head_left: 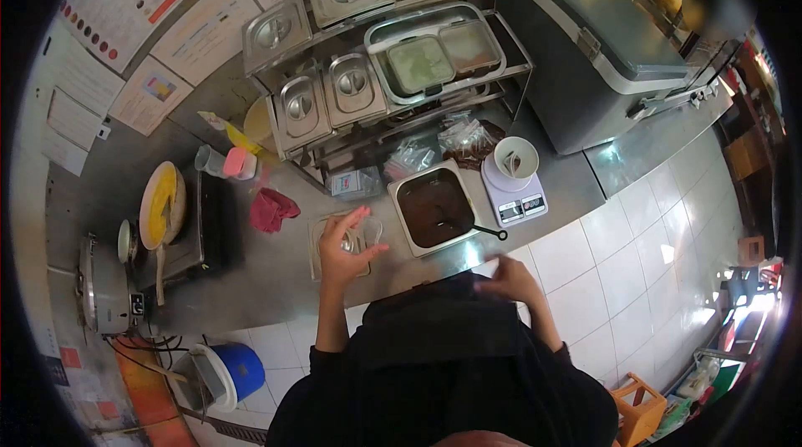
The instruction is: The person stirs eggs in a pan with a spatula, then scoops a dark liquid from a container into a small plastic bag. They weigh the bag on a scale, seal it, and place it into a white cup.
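- Right hand [506, 276] sits low at the near edge of the bench [276, 280], fingers curled inward; cannot tell if it holds anything.
- Left hand [347, 248] is raised over the bench, fingers spread wide, thumb out to the side.
- Clear plastic tray [321, 240] lies flat on the bench right under the left hand; the hand's fingers overlap it, actual grip unclear.
- Rectangular steel pan of dark brown sauce [433, 210] sits just beside the tray, between the two hands, with a black ladle handle [484, 231] sticking out toward the right hand.
- Crumpled red cloth [272, 209] lies on the bench, on the far side of the tray from the pan.
- White digital scale [516, 201] stands just beside the pan, with a white bowl [515, 155] on top.
- Clear plastic bags [466, 136] are heaped behind the pan.
- Steel rack of lidded metal containers [327, 94] stands further back.
- Grey lidded cooler box [585, 38] is at the far end, well apart from the hands.
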{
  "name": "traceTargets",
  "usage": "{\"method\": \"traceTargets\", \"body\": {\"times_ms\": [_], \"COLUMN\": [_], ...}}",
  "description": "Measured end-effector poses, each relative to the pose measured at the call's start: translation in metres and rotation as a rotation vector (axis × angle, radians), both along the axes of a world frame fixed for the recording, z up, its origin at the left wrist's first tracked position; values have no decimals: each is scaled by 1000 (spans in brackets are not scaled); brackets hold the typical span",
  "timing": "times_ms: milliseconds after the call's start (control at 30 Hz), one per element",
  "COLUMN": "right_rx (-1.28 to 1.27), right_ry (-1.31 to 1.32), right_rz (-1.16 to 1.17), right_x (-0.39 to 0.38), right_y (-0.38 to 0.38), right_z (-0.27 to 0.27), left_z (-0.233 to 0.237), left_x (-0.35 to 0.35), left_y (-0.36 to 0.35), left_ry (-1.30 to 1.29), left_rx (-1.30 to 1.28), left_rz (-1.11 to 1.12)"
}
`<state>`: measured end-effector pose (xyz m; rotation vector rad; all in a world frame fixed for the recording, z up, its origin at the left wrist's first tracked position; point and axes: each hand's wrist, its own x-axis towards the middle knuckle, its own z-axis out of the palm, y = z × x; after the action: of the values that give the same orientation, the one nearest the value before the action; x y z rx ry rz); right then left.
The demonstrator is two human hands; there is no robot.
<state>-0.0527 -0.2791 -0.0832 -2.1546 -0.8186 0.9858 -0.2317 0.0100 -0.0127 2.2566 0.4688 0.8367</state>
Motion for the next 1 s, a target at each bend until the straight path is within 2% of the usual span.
{"method": "traceTargets", "body": {"times_ms": [67,100,133,167,300,400,533,567,667,800,933,1000], "right_rx": [651,816,880,853,774,728,785,836,935,1059,1175,1217], "right_ry": [32,352,336,264,-75,-397,77,289,550,704,699,668], "right_rz": [-413,-567,-729,-721,-725,-505,-772,-876,-1024,-1068,-1087,-1021], "right_x": [-16,-18,-17,-12,-12,-22,-26,-20,-6,6,17,25], "right_y": [25,41,54,59,69,69,67,64,57,51,53,55], "right_z": [-48,-43,-47,-59,-49,-43,-53,-56,-70,-57,-30,-15], "left_z": [-6,-9,-12,-16,-19,-22,-26,-27,-27,-21,-19,-17], "left_x": [2,2,1,0,4,3,1,1,2,11,30,43], "left_y": [5,7,8,7,7,6,10,11,16,25,38,41], "left_ry": [-6,11,27,16,-11,-37,-51,-48,-46,-46,-31,44], "left_rx": [-23,-37,-50,-100,-228,-213,-180,-181,-179,-142,-119,-39], "left_rz": [2,-1,-6,-13,-39,-43,-58,-65,-82,-71,-83,-83]}}
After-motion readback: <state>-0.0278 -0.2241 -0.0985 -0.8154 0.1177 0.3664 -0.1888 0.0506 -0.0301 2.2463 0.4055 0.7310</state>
